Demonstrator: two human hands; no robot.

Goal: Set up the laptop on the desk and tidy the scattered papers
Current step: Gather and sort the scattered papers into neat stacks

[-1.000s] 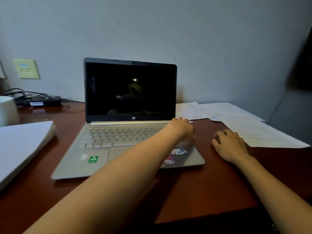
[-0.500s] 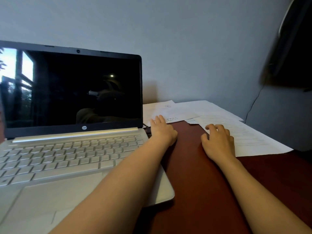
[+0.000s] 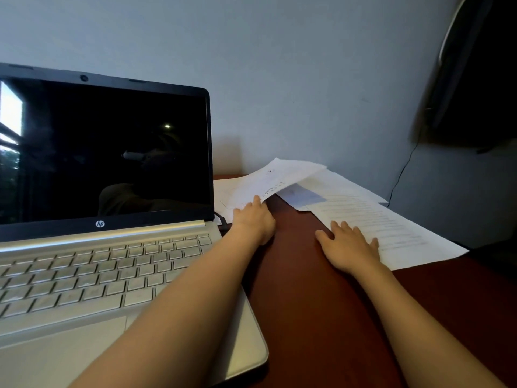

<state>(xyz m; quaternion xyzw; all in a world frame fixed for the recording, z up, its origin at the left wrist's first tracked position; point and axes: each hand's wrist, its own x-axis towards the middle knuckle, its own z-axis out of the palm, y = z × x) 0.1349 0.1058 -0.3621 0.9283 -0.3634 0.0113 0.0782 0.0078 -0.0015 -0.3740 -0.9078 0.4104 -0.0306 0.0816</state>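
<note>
A silver laptop (image 3: 117, 264) stands open on the reddish-brown desk (image 3: 305, 298), its screen dark. To its right lie scattered white papers. My left hand (image 3: 253, 221) reaches across the laptop's right corner and grips the near edge of one sheet (image 3: 275, 179), which is lifted and tilted above the others. My right hand (image 3: 348, 246) lies flat with fingers spread on the near corner of a printed sheet (image 3: 391, 231). Further sheets (image 3: 335, 182) lie behind, partly under the lifted one.
A dark cable plug (image 3: 222, 222) sits at the laptop's right hinge. A black object (image 3: 472, 79) hangs at the upper right with a thin wire (image 3: 402, 169) running down the wall. The desk's right edge falls off past the papers.
The view has shifted right and closer. My left hand went from the laptop's corner to the papers and lifted one sheet. My right hand slid forward onto the printed sheet.
</note>
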